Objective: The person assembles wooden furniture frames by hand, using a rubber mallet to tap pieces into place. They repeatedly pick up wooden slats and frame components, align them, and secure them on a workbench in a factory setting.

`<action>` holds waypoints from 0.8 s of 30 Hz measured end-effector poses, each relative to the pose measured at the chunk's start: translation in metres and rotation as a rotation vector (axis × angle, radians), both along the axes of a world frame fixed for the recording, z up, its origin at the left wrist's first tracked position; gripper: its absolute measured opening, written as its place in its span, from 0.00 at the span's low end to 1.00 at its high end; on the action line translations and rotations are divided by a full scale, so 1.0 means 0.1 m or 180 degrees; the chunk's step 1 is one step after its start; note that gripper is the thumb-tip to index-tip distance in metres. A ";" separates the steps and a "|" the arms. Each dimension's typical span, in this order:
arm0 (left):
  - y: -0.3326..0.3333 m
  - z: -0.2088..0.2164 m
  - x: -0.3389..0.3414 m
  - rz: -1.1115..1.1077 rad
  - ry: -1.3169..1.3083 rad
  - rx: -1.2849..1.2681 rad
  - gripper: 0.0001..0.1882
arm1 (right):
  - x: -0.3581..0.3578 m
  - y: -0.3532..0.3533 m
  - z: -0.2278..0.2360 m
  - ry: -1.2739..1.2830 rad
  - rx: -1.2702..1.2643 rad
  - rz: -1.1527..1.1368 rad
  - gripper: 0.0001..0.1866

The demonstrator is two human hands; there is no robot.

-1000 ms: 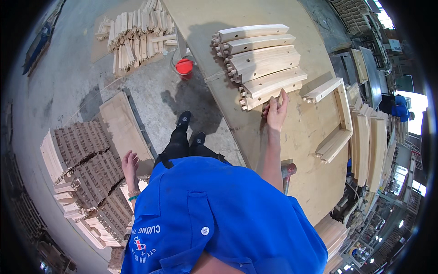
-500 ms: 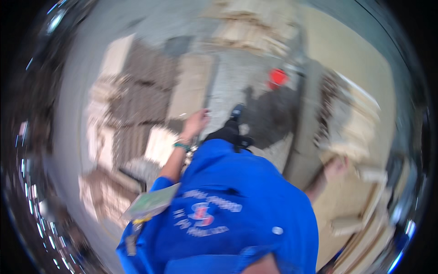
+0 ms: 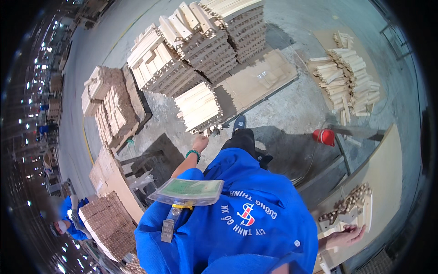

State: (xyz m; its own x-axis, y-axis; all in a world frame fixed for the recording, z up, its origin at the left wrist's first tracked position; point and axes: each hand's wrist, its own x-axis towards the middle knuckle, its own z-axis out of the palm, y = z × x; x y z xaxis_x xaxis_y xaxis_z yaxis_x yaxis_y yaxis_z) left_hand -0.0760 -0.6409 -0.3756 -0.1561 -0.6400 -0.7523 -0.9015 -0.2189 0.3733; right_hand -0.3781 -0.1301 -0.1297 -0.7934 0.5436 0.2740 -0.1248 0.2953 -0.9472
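Note:
My left hand (image 3: 200,143), with a green bead bracelet (image 3: 193,154) on its wrist, hangs loosely curled with nothing visible in it. Just beyond it is a low stack of pale wood strips (image 3: 199,106); hand and stack look apart. On the right, my right hand (image 3: 349,236) is half turned up, fingers stretched out. It is over or beside a group of wood pieces (image 3: 340,218) on a light board tabletop (image 3: 388,169); contact cannot be made out. A badge in a clear sleeve (image 3: 187,189) hangs on my blue shirt.
Tall wood stacks (image 3: 205,50) stand ahead beside a flat board (image 3: 262,73) on the floor. More stacks (image 3: 112,105) are at left. A red rounded object (image 3: 324,136) sits near the table frame. Loose wood piles (image 3: 349,77) lie far right. Another person (image 3: 73,217) is at lower left.
My view has swung to the right, and the stacks now appear farther up the picture. The blur has gone. My left hand looks more curled; my right hand is lower in view.

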 end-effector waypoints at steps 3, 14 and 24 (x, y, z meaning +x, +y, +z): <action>0.07 -0.07 0.25 0.0295 -0.0062 0.0222 0.17 | -0.28 -0.81 0.00 -0.0269 0.0351 0.0978 0.17; -0.93 -0.87 0.33 0.2103 0.0099 0.0560 0.23 | 0.28 -3.27 -2.16 -0.4356 0.0028 0.3715 0.28; -1.06 -1.97 0.11 0.3908 0.1407 0.2042 0.55 | 0.50 -5.46 -4.29 -0.2498 0.2727 0.6726 0.34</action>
